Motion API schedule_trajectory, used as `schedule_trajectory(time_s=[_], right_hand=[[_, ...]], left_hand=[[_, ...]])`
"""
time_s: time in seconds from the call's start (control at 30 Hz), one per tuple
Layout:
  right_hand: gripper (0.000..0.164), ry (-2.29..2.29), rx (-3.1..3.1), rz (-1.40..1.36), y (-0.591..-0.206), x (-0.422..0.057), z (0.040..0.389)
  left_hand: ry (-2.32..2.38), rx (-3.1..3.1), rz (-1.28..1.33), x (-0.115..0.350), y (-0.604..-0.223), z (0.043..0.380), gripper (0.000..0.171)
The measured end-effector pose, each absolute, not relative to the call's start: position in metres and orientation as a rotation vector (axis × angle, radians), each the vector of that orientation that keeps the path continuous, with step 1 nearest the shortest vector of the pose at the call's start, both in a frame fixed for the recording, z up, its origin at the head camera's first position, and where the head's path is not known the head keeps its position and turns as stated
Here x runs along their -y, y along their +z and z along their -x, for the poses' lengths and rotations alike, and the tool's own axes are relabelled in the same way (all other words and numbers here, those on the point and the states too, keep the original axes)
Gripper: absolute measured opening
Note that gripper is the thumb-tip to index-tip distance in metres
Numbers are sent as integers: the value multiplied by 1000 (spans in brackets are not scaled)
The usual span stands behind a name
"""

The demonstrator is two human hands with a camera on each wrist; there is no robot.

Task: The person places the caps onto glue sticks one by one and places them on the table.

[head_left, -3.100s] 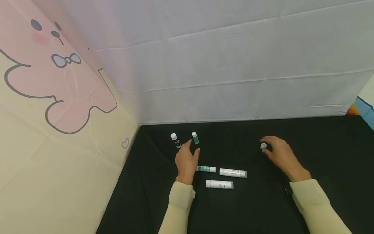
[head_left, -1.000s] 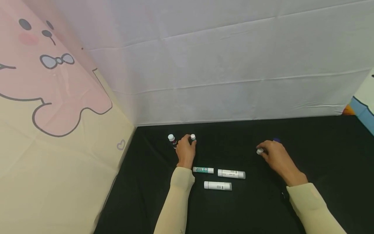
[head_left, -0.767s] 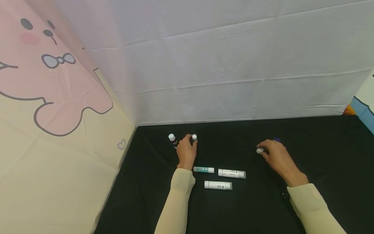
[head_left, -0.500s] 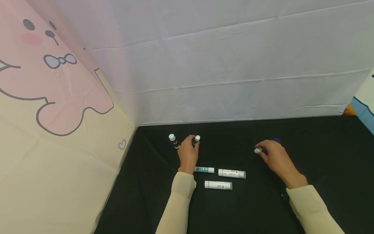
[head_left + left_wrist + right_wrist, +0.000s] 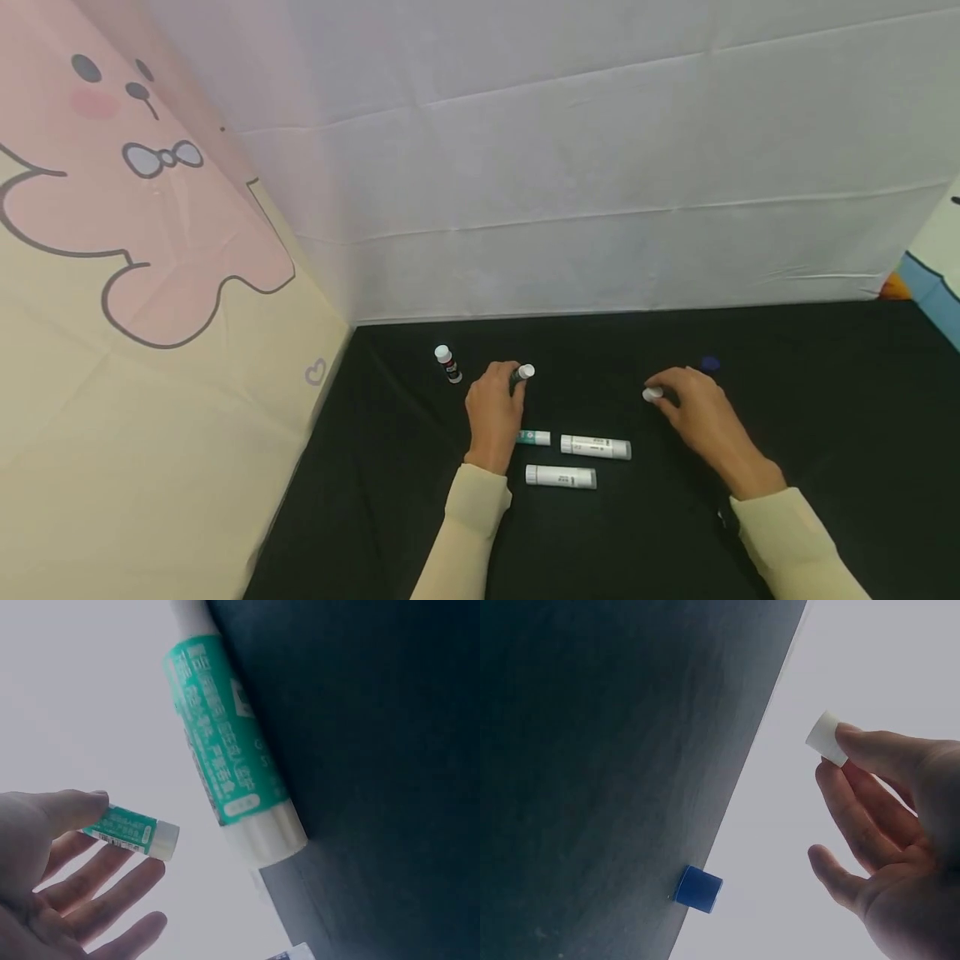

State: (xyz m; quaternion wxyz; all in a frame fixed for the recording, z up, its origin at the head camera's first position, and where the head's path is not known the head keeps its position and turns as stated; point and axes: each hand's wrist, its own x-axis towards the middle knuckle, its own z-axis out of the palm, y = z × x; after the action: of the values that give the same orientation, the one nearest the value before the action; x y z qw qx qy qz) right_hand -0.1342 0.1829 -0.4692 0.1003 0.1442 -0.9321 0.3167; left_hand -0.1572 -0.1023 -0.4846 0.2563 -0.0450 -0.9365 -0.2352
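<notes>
My left hand (image 5: 493,412) grips a small green glue stick (image 5: 124,829) between thumb and fingers, its white end pointing away from the palm. In the head view, the stick's white end (image 5: 527,372) tilts to the right. My right hand (image 5: 697,412) pinches a small white cap (image 5: 826,738) between thumb and fingertips, the other fingers loosely bent. Below the left hand lies another green glue stick (image 5: 225,735), partly hidden by that hand in the head view. Just beyond the right hand stands a blue cap (image 5: 699,889).
A dark glue stick with a white cap (image 5: 448,364) stands at the back left of the black tablecloth (image 5: 637,542). Two white glue sticks lie in front, one farther back (image 5: 596,447) and one nearer (image 5: 561,477). A pale cloth wall (image 5: 570,208) rises behind.
My left hand has taken hold of the standing green glue stick, lifted and tilted it, and brought it right and nearer. My right hand has shifted left with the white cap, uncovering the blue cap.
</notes>
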Motion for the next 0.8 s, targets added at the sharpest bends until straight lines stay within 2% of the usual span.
schedule_trajectory(time_s=[0.37, 0.8], right_hand=[[24, 931, 2673, -495, -468, -171, 126], [39, 909, 2393, -616, -462, -150, 117]], left_hand=[[-507, 2485, 226, 94, -482, 140, 26], [-322, 2520, 302, 80, -476, 120, 27]])
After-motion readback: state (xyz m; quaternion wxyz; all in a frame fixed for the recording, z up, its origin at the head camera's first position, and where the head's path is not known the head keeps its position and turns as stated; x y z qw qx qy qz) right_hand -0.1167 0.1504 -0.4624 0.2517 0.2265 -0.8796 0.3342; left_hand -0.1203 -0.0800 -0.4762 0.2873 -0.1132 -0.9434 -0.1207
